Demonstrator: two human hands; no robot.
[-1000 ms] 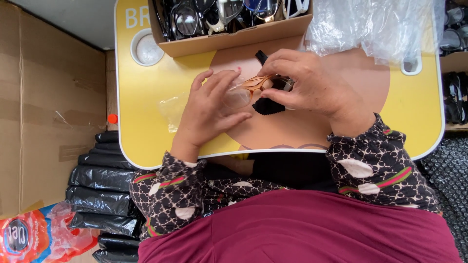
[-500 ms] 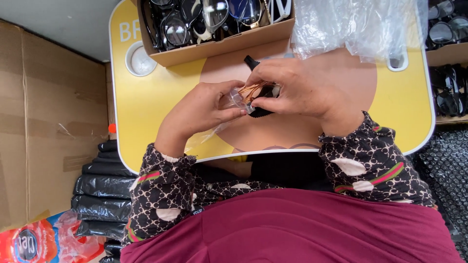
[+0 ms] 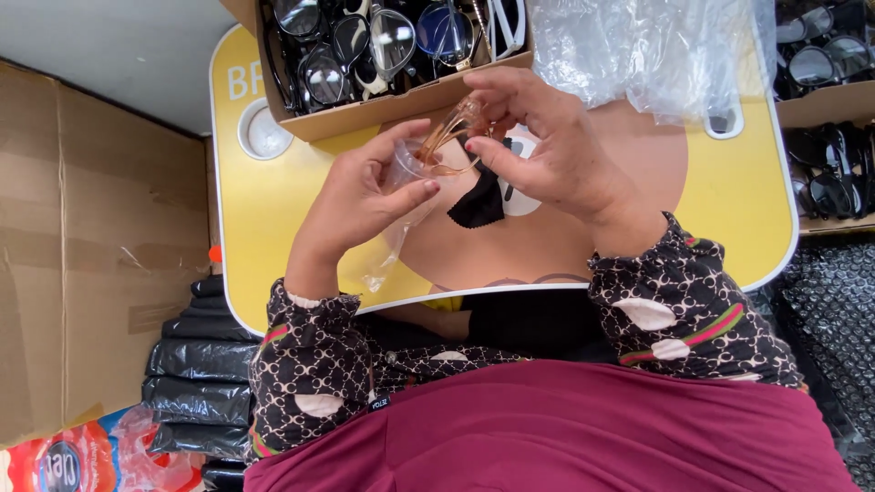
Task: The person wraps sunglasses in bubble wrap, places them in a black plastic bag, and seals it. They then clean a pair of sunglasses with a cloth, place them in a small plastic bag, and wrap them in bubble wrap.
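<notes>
both hands on a pair of translucent amber glasses (image 3: 448, 137) over a yellow lap tray (image 3: 264, 219).

near to far: maroon lap w/ patterned sleeves at bottom; left hand (image 3: 365, 196) has thumb + fingers curled round a clear plastic sleeve (image 3: 394, 232) that hangs down toward the tray's near edge, fingertips pinching the glasses at the sleeve's mouth. right hand (image 3: 556, 150) pinches the other end of the frame btwn thumb + forefinger, other fingers bent above. glasses are lifted off the tray, tilted, just in front of the cardboard box (image 3: 410, 100). a black cloth (image 3: 478, 202) lies on the tray under the hands. further back the box holds many glasses, crumpled clear plastic bag (image 3: 638, 50) beside it, more boxed glasses at far right (image 3: 829, 137).
</notes>
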